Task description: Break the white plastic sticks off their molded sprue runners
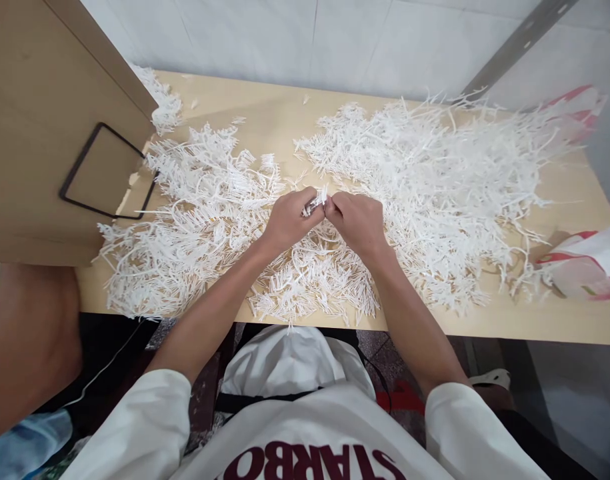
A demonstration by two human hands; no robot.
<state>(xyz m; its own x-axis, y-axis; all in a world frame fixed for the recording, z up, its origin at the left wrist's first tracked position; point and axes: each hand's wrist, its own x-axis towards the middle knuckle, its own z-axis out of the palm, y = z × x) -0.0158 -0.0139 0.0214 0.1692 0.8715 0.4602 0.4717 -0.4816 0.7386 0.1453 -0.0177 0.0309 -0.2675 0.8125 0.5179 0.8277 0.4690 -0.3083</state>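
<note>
My left hand (pixel 289 219) and my right hand (pixel 359 223) meet over the middle of a pale wooden table (pixel 509 320). Both are closed in a pinch on one small white plastic comb-like piece (pixel 317 200) held between them. Under and around the hands lie heaps of white plastic sprues: a pile of branched pieces on the left (pixel 185 227), a smaller pile of short toothed pieces near the front edge (pixel 315 283), and a wide tangle of thin stalks on the right (pixel 445 180).
A wooden panel with a black handle (pixel 105 173) stands at the left. Red-and-white plastic bags lie at the right edge (pixel 589 267) and far right corner (pixel 579 107). Another person's bare arm (pixel 29 340) is at the lower left. A white tiled wall backs the table.
</note>
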